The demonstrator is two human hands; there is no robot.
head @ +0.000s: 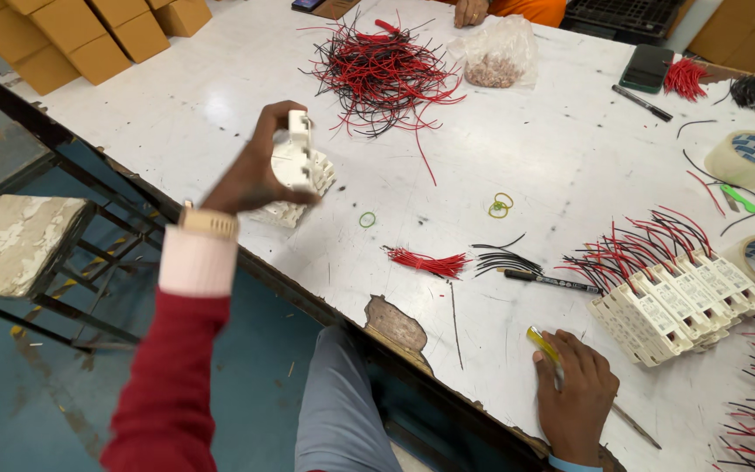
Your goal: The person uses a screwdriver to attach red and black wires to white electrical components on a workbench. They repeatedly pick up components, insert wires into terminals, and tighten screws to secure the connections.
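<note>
Two hands are at work over the white bench [570, 157]: the left hand [251, 175] is lifted at about ten o'clock from the view's centre, its grip closed around a white plastic module [297, 156], thumb under and fingers over the top edge, just above a small stack of like modules [294, 210] lying on the bench. The module looks light and rigid, with thin moulded edges that could chip, so the flat sides seem the safest hold. The right hand [574, 393], at five o'clock, rests on the bench with its grip closed on a yellow-handled tool [545, 345]. A row of wired modules [679, 306] sits at three o'clock, a black marker [552, 281] nearby.
</note>
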